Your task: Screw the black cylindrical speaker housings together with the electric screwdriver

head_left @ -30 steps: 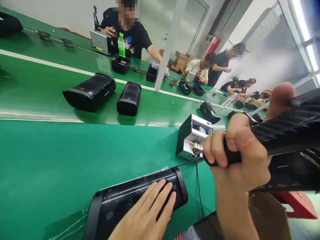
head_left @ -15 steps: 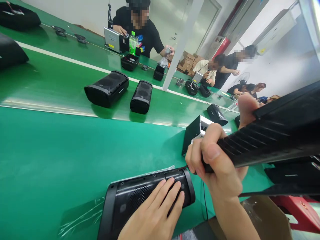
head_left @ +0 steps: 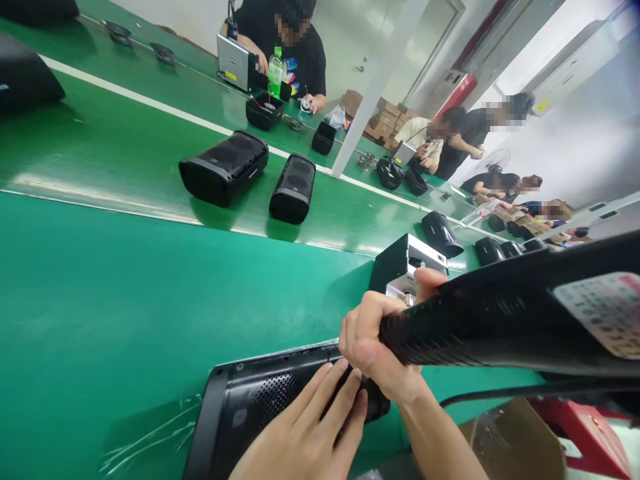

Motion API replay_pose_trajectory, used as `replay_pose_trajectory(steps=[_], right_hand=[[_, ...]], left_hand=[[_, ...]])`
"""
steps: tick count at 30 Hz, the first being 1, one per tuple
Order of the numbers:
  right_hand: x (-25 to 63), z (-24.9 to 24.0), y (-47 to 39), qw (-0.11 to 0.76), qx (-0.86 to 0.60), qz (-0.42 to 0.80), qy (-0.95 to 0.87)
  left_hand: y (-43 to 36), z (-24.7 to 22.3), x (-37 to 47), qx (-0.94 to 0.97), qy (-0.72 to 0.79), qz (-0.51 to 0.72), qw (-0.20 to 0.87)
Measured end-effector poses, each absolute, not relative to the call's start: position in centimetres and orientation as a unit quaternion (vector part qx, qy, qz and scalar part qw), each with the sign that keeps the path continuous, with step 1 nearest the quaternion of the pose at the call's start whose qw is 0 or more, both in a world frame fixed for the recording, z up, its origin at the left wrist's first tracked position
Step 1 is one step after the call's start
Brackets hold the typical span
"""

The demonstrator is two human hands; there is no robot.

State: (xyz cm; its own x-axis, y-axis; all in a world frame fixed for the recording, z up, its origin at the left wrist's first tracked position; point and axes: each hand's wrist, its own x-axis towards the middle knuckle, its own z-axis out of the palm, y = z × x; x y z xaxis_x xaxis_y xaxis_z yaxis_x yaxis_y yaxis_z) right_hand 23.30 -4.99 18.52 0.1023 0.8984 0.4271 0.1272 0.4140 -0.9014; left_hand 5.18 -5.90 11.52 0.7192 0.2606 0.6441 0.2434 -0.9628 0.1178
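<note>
A black speaker (head_left: 237, 393) lies on the green bench right in front of me, with a perforated patch on its upper face and holes along its far edge. My left hand (head_left: 310, 423) rests flat on the speaker, fingers stretched out. Wrapped round the ribbed grip of a black electric screwdriver (head_left: 480, 317) is my right hand (head_left: 383, 350), over the speaker's right far part. The screwdriver's tip is hidden behind my hand. Clear plastic film (head_left: 150, 440) sticks out at the speaker's left side.
Behind my right hand stands a black box with a silver front (head_left: 400, 260). Several speakers, among them one upright speaker (head_left: 293, 190), sit on the green conveyor (head_left: 125, 167). A white post (head_left: 373, 100) rises beyond it. Co-workers sit across. A cardboard box (head_left: 520, 433) is at lower right.
My right hand has moved left and down with the electric screwdriver, closer to my left hand. The left hand stays on the speaker. A co-worker's hand across has come down to the bench.
</note>
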Motion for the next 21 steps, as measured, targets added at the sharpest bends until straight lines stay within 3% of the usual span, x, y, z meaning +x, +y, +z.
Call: replay_pose_trajectory(steps=[8, 12, 16, 21], right_hand=[[22.0, 18.4, -3.3, 0.674, -0.344, 0.313, -0.574], [22.0, 21.3, -4.0, 0.742, -0.341, 0.221, -0.533], [22.6, 25.0, -6.5, 0.753, -0.397, 0.143, -0.505], [26.0, 28.2, -9.6, 0.795, -0.393, 0.014, -0.462]], left_hand=[[-5.9, 10.9, 4.7, 0.926, 0.129, 0.354, 0.035], [-5.5, 10.1, 5.2, 0.91, 0.107, 0.398, 0.044], [-4.9, 10.1, 5.6, 0.903, 0.099, 0.409, 0.092], [-3.7, 10.2, 5.5, 0.923, 0.071, 0.378, 0.024]])
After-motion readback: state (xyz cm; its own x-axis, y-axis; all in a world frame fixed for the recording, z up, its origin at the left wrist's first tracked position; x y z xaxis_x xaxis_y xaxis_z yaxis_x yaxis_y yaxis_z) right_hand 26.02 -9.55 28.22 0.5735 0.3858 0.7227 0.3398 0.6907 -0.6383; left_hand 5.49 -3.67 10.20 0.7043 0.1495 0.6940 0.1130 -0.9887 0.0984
